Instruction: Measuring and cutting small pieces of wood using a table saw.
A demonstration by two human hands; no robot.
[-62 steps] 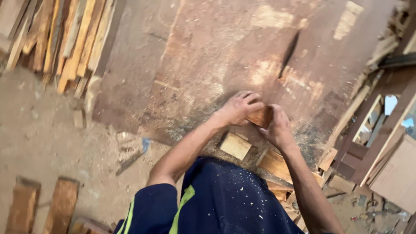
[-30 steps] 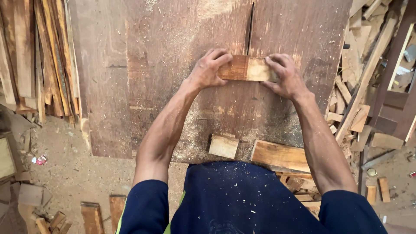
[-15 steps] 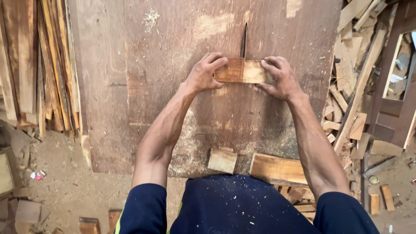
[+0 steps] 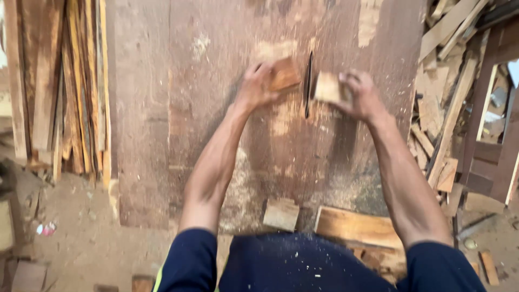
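Note:
My left hand [image 4: 257, 86] grips a reddish-brown wood piece [image 4: 284, 74] just left of the thin saw blade [image 4: 308, 84] that stands up through the slot of the worn brown saw table [image 4: 178, 135]. On the blade's right side, my right hand [image 4: 359, 94] holds a paler wood piece [image 4: 327, 86]. The two pieces are apart, with the blade between them. Both hands are blurred by motion.
A small wood block [image 4: 281, 214] and a longer plank offcut [image 4: 357, 227] lie at the table's near edge. Long wooden slats [image 4: 65, 92] are stacked on the left. Scrap wood [image 4: 448, 119] is piled on the right beside a wooden frame [image 4: 494, 135]. Sawdust covers the floor.
One block held by both hands has been pushed forward across the blade; it is now two pieces, one in each hand, drawn apart to either side.

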